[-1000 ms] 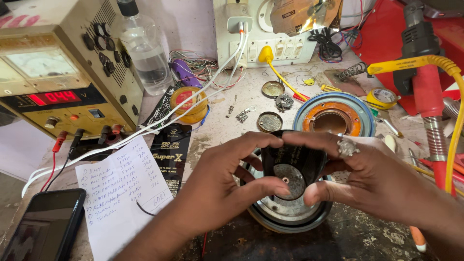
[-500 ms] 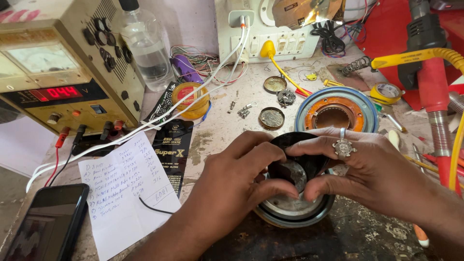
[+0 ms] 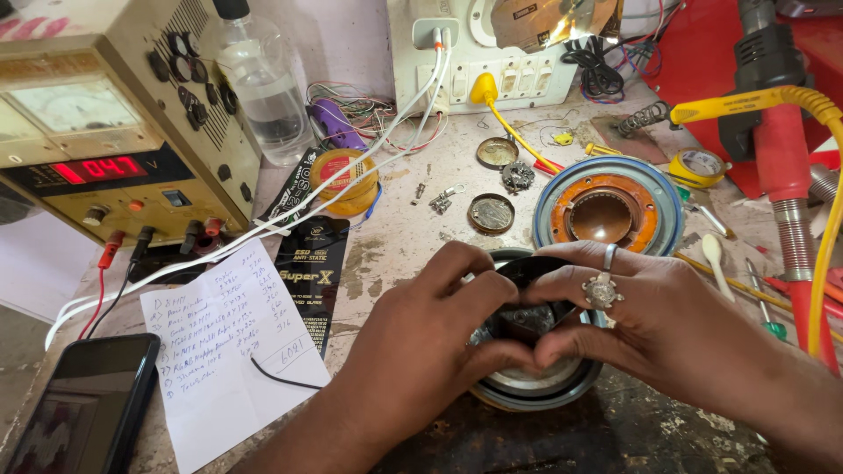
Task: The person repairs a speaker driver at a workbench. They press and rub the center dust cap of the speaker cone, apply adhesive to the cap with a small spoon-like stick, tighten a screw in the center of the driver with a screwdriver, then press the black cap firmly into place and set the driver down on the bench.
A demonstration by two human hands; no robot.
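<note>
Both hands work over a round speaker driver assembly resting on the stained workbench, directly in front of the person. The left hand and right hand meet above it, thumbs and forefingers pressed tip to tip around a black part at its centre; the remaining fingers curl over the rim. A ring sits on the right hand.

Judged by its metal rim and thick body, the assembly is heavy, rigid and unlikely to slip. Its inner parts look thin and easily damaged, so the outer rim is the sound place to grip.

Just behind it lies a second round unit with an orange ring and blue rim. A bench power supply, a handwritten paper sheet and a phone stand to the left.
</note>
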